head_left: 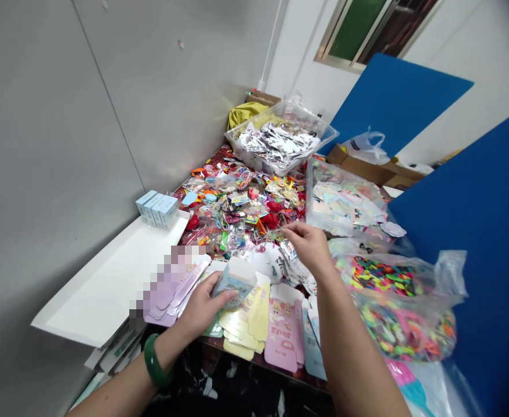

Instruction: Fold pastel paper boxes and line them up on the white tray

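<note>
My left hand grips a small light-blue cardboard box, whose white top flap stands open. Thumb and fingers lie on opposite sides of it. Further forward, my right hand is pinched over the near edge of a pile of small trinkets; something thin and clear seems to stick out at its fingertips, too small to name. Below the hands, flat folded cartons lie in stacks: purple, yellow, pink and blue. White die-cut pieces lie beside my right hand.
A white tray at the left carries several finished-looking blue boxes. Behind the pile stands a clear bin of paper cutouts. On the right are another clear bin, bags of colourful pieces and blue panels.
</note>
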